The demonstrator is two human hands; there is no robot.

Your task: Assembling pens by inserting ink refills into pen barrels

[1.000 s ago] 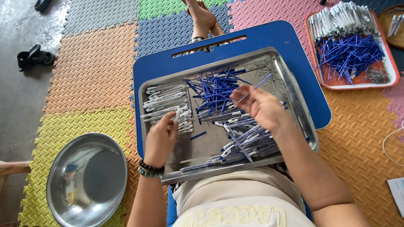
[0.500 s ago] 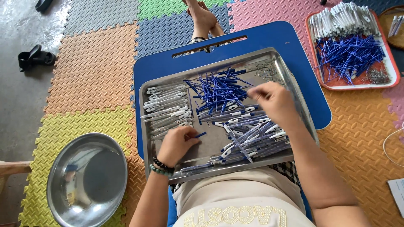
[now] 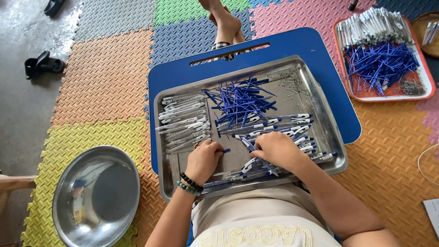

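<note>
Pen parts fill your steel tray (image 3: pixel 320 98), which rests on a blue lap desk (image 3: pixel 292 45) across your knees. Blue refills (image 3: pixel 240 99) lie heaped at the tray's centre, white barrels (image 3: pixel 183 121) are ranked along its left side, and assembled pens (image 3: pixel 292 130) lie fanned toward the near right corner. Your left hand (image 3: pixel 203 160) is curled, its fingertips pinching a short blue piece (image 3: pixel 226 150) against the tray floor. Your right hand (image 3: pixel 276 150) rests knuckles-up on the assembled pens; its fingers are bent over them, but whether they grip one cannot be told.

Handling, as a judgement: each part looks light, stiff and smooth, likely to roll or slide on bare steel. Pinch a refill near its middle; take a barrel along its length, not by the clip.

A round steel bowl (image 3: pixel 96 196) sits on the foam floor mats (image 3: pixel 105 77) to your left. A red tray (image 3: pixel 382 93) with more white and blue parts lies well apart at upper right.
</note>
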